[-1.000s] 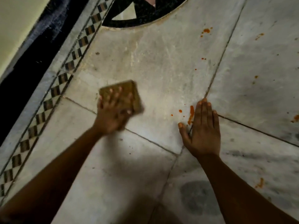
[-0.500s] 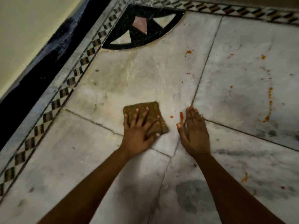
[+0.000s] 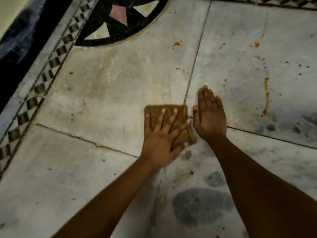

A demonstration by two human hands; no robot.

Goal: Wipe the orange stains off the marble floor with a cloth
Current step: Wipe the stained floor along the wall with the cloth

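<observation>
A folded brown cloth (image 3: 181, 110) lies flat on the grey marble floor (image 3: 106, 86) where several slabs meet. My left hand (image 3: 161, 134) presses down on it with spread, straight fingers. My right hand (image 3: 210, 115) rests flat on the floor just right of the cloth, fingers straight and together. Orange stains show further off: a blotch (image 3: 176, 43) beyond the cloth, a pair of dots (image 3: 177, 68), and a long dripped streak (image 3: 266, 93) to the right. The floor under the cloth is hidden.
A black and pink inlaid half-circle (image 3: 120, 19) lies at the top. A checkered border strip (image 3: 39, 86) runs along the left, with a dark band and wall beyond it. Dark grey patches (image 3: 200, 205) mark the slab near me.
My left hand has slid the cloth rightward until it lies against my right hand, covering the spot where the small orange smear and dots were. The right hand stays planted.
</observation>
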